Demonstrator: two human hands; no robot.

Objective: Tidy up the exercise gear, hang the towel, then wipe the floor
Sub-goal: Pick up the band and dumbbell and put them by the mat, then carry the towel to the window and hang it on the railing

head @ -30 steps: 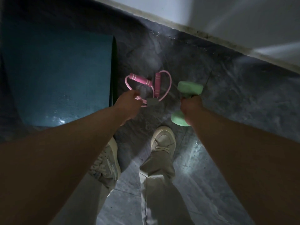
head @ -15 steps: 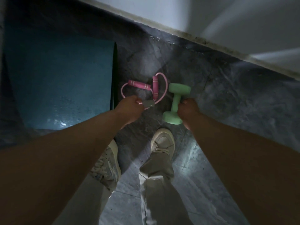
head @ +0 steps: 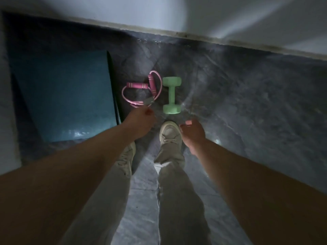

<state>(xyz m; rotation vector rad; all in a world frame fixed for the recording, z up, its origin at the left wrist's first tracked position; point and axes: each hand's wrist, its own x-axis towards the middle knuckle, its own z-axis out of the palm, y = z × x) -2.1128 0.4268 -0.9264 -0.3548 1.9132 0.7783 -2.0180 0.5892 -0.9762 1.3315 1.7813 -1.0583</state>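
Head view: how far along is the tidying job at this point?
Looks done: green dumbbell and pink resistance band lie together beside the blue mat. In hand: nothing; left hand and right hand are empty. Left: hanging the towel, none in view, and wiping the floor.

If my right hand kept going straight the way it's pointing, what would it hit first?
Probably the near end of the green dumbbell, lying just beyond the right hand; how high the hand hovers above the floor is unclear.
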